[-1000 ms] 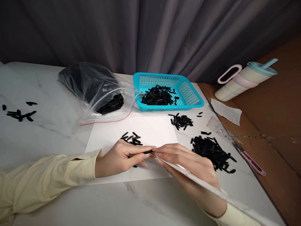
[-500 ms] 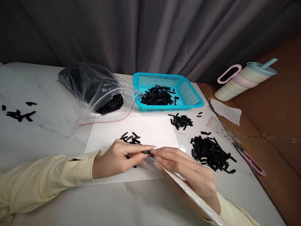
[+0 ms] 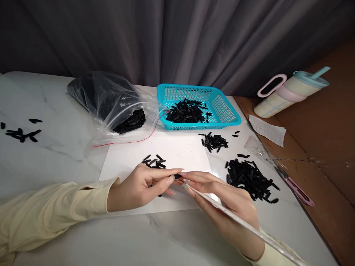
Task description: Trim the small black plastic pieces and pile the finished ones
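Observation:
My left hand (image 3: pixel 142 186) pinches a small, narrow black piece (image 3: pixel 176 177) between thumb and fingers, over the white sheet (image 3: pixel 119 155). My right hand (image 3: pixel 235 203) is closed around a long, thin white-handled tool (image 3: pixel 235 218), whose slim dark tip meets the black piece. The exact kind of tool cannot be made out. The fingertips of both hands nearly touch. Several loose black pieces (image 3: pixel 154 162) lie on the sheet just behind my left hand, which partly hides them.
A blue basket (image 3: pixel 194 127) of black pieces stands at the back, beside a clear zip bag (image 3: pixel 105 96) of more. Black heaps (image 3: pixel 251 179) lie on the right and a few pieces (image 3: pixel 23 135) far left. Pink-handled scissors (image 3: pixel 299 192), a paper slip (image 3: pixel 267 129) and a tumbler (image 3: pixel 291 92) are at right.
The black piece has turned slightly in my left fingers and shows more of its side. My right hand and the white handle have shifted a little to the right and flattened in angle.

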`<state>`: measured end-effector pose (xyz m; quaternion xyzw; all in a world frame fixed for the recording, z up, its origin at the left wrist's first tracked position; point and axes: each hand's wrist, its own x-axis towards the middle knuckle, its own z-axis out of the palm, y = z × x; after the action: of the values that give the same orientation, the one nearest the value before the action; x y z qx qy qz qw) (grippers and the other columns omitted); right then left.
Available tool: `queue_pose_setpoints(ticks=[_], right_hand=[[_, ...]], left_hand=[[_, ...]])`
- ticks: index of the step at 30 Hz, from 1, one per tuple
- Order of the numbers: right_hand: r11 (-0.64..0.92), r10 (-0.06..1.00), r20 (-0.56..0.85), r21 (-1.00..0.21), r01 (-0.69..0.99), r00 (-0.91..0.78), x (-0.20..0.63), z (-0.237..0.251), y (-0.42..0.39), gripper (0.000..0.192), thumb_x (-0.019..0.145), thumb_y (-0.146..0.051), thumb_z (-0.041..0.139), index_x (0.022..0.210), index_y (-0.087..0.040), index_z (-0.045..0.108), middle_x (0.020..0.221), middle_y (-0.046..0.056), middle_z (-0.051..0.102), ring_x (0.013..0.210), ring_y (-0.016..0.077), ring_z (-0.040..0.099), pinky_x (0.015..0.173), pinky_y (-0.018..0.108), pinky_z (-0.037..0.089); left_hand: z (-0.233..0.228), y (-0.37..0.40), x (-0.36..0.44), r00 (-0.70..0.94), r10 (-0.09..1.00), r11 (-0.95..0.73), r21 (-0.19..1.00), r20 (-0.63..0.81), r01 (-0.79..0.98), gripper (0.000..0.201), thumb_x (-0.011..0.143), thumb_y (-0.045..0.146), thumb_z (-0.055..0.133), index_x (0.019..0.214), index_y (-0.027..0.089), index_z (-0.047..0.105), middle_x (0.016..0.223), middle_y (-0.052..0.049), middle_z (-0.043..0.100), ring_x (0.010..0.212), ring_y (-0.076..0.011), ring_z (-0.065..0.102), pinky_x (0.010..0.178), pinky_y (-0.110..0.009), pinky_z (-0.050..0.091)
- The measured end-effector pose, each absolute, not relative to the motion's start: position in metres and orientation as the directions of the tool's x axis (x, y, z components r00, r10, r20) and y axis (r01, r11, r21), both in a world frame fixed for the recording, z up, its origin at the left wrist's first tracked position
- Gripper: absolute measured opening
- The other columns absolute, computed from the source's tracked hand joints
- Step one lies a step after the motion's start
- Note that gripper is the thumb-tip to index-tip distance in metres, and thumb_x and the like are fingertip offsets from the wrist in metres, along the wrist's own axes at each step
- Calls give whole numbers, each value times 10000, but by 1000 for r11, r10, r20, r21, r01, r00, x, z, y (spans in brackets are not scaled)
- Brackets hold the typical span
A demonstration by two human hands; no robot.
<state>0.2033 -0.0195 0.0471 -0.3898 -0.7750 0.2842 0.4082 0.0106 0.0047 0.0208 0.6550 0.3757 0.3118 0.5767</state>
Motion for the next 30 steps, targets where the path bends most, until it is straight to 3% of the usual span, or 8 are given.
queue_pose_setpoints(ticks=[3,9,13,17,24,30], right_hand=[[478,871,361,-779,406,-333,203,47,-20,178,788,-25,571,827,-176,656,929,78,714,862,193,680,727,274,587],[475,871,353,-779,409,-341,201,42,-21,168,806,-41,553,849,-180,636,947,78,706,893,189,671,764,275,578],[479,869,344,-764,432,-355,201,40,-21,170,812,-42,545,849,-187,625,961,78,702,903,186,666,764,270,574],[499,858,354,-746,441,-374,200,40,-20,158,809,-38,544,823,-180,612,937,81,702,903,183,662,769,268,571],[576,806,369,-669,470,-463,204,34,-22,207,826,-8,498,938,-165,573,1058,126,655,1004,208,607,824,331,551],[759,650,477,-372,534,-592,199,25,-23,188,836,0,428,932,-62,577,971,208,663,981,284,597,804,412,549]], left_hand=[[16,2,10,518,855,-157,965,26,210,394,843,190,443,1201,87,574,714,-17,728,722,-159,700,649,-208,588],[13,0,10,522,836,-386,856,167,344,409,849,155,422,1231,72,544,735,-39,724,634,-113,685,502,-118,492],[12,0,10,526,820,-477,778,225,409,406,859,158,424,1238,64,535,653,-21,696,467,-62,574,472,-115,449],[10,-1,11,517,799,-550,724,309,417,370,851,125,439,1169,-7,574,586,-19,657,429,-47,497,432,-111,402],[11,-1,11,505,824,-479,790,255,382,363,840,105,448,1171,48,587,702,-28,718,427,-52,504,434,-137,414],[7,0,10,483,867,-333,864,123,378,368,840,153,453,1176,110,598,802,-16,735,475,-71,582,463,-140,477]])
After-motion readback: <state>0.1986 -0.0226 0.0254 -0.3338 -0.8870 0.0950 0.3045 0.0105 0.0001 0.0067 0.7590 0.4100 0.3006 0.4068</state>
